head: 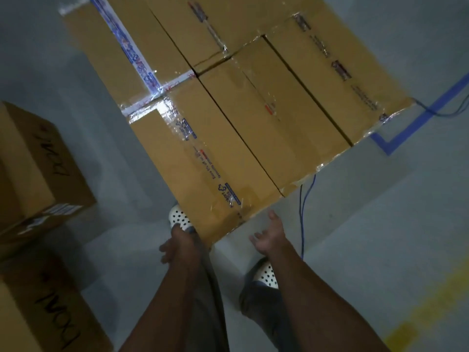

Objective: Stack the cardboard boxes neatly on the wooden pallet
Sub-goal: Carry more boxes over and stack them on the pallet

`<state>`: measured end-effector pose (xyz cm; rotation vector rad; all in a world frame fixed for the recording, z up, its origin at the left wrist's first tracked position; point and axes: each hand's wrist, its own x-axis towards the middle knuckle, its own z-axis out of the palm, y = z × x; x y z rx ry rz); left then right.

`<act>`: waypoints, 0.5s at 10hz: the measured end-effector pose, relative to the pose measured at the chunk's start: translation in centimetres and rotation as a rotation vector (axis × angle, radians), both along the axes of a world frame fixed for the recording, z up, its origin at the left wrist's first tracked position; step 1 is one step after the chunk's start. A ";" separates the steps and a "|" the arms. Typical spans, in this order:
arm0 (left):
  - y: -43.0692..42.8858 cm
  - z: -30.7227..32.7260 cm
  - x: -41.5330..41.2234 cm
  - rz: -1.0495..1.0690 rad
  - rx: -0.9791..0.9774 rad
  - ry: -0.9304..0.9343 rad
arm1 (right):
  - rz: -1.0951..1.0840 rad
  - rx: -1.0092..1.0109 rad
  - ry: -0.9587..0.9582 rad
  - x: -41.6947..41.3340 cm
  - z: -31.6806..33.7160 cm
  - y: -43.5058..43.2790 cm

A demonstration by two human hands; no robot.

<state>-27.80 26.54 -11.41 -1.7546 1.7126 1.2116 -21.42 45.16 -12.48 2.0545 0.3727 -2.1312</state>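
Stacked: taped cardboard boxes (228,97) form one flush layer; pallet beneath hidden.
Remaining: two marked boxes (33,174) on floor (368,237), left of stack.
Left hand (177,247): fingers curled, holding nothing.
Right hand (269,237): fingers spread, empty, beside stack's near corner.

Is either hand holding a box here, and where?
No. The right hand is open beside the nearest box; the left hand hangs near its corner, grasping nothing visible.

Both forearms are bare, with no sleeves, watch or gloves showing. Below the left hand (181,246) and right hand (269,237), the person wears grey trousers (213,301) and white perforated clogs (180,217) dotted with dark round holes.
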 end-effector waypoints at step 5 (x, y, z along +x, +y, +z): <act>-1.2 -2.0 3.4 0.253 0.715 0.109 | -0.125 -0.088 0.151 -0.8 -3.2 -2.7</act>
